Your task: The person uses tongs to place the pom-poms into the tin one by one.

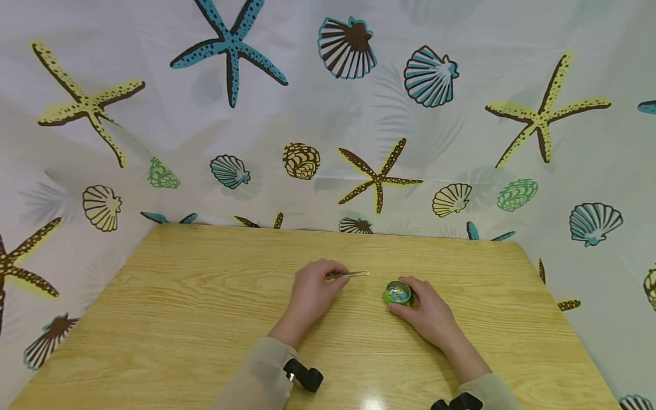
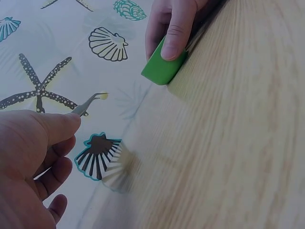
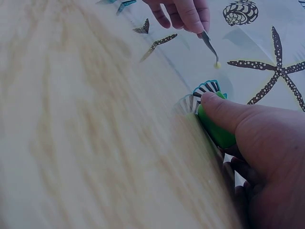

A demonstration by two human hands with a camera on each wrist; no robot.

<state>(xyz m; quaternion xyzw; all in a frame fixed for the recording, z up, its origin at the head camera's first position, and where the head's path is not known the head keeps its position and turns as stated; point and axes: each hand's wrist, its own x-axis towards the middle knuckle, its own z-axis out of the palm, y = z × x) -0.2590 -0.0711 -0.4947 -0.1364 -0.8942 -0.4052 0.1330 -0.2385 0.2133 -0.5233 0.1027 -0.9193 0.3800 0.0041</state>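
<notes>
My left hand (image 1: 314, 290) pinches a pair of tweezers (image 1: 353, 274) with a bent, fine tip. A small pale yellow bead (image 2: 104, 96) sits at the tweezer tips, held above the table. Across from it, my right hand (image 1: 427, 310) grips a small round green container (image 1: 390, 300) between thumb and fingers. Several small blue, white and yellowish pieces (image 1: 397, 294) lie inside the container. The bead is to the left of the container's rim, apart from it. In the right wrist view the thumb covers part of the green container (image 3: 217, 129).
The wooden table (image 1: 179, 296) extends around both hands. Behind and beside it hangs a white cloth (image 1: 287, 114) printed with starfish and shells. A black wrist camera (image 1: 306, 376) is strapped to the left sleeve, another (image 1: 458, 402) to the right.
</notes>
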